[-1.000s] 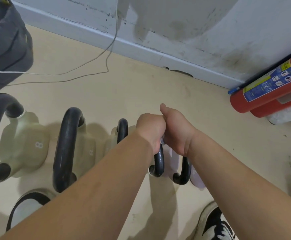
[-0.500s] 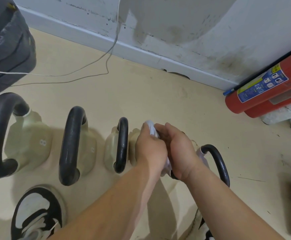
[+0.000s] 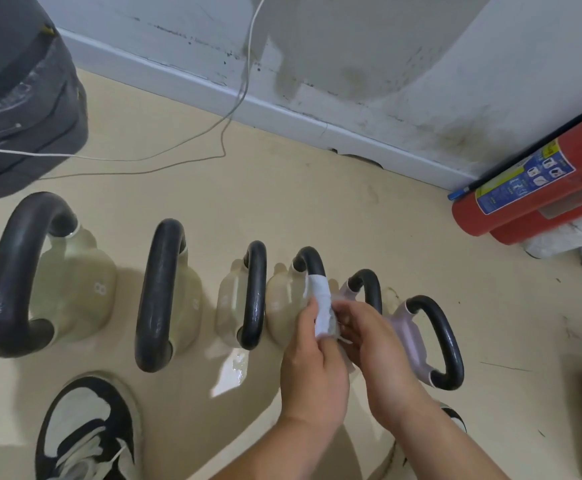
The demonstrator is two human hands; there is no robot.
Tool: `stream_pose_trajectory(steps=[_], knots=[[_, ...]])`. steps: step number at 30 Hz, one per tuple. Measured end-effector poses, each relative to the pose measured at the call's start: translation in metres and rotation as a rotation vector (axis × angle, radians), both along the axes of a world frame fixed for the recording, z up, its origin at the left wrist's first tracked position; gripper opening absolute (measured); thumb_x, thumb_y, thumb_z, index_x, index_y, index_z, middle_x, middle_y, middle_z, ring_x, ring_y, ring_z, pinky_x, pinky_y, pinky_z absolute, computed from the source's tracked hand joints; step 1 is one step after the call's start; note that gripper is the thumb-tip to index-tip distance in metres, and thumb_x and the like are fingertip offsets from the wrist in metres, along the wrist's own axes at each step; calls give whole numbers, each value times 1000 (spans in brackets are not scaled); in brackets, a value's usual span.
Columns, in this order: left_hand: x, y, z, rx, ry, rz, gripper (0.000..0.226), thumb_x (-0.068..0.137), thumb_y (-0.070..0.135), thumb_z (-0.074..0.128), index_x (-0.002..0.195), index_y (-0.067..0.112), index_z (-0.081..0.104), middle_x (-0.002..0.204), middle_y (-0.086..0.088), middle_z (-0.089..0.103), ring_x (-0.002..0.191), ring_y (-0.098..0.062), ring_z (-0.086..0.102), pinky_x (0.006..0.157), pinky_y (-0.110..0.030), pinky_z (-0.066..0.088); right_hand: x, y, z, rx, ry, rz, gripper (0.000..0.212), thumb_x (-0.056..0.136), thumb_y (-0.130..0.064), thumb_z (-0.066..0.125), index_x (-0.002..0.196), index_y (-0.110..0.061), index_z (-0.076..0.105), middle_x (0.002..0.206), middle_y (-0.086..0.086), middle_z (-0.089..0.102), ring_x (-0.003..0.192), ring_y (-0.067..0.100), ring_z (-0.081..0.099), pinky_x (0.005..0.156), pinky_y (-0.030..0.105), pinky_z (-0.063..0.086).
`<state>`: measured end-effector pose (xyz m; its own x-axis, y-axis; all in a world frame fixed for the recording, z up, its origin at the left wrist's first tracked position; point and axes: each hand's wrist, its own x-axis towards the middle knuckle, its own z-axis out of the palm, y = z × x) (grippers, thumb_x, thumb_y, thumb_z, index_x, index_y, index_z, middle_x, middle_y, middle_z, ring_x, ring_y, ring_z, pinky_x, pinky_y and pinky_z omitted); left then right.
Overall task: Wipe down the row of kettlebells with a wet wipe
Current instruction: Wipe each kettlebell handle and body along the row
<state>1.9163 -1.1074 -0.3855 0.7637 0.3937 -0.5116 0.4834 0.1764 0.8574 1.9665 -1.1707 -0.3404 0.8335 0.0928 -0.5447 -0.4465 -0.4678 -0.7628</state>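
In the lower middle of the frame, the wet wipe (image 3: 320, 299) is wrapped round the black handle (image 3: 308, 261) of the fourth kettlebell (image 3: 279, 306) from the left. It is pinched there by the left hand (image 3: 312, 358) and right hand (image 3: 381, 351), fingers curled on it. The handle's arch is seen running up-frame from both hands, equally near.
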Motion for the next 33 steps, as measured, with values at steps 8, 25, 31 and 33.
stream_pose_trajectory(steps=[8, 25, 31, 33], knots=[[39, 18, -8, 54, 15, 192, 5, 104, 25, 50, 103, 27, 55, 91, 9, 68, 84, -14, 66, 64, -20, 45, 22, 16, -11, 36, 61, 24, 32, 101, -30, 48, 104, -2, 65, 95, 20, 63, 79, 18, 58, 58, 28, 42], [-31, 2, -56, 370, -162, -87, 31, 101, 25, 47, 126, 39, 60, 107, 17, 47, 107, -14, 52, 93, -16, 40, -42, -4, -35, 58, 21, -130, 35, 104, -9, 48, 117, -27, 74, 104, -2, 80, 102, 9, 73, 85, 24, 53], [-20, 20, -63, 462, -244, -298, 26, 100, 7, 49, 119, 16, 65, 103, 3, 57, 92, -5, 52, 80, -19, 46, -41, -4, -41, 65, 11, -118, 38, 103, -9, 45, 115, -26, 76, 109, -1, 79, 112, 15, 71, 101, 38, 54], [-18, 22, -60, 473, -236, -317, 24, 99, 7, 52, 118, 14, 65, 106, 1, 59, 90, -7, 51, 77, -25, 45, -42, -2, -42, 62, 7, -111, 39, 103, -8, 44, 115, -27, 76, 110, -1, 78, 112, 15, 70, 102, 38, 54]])
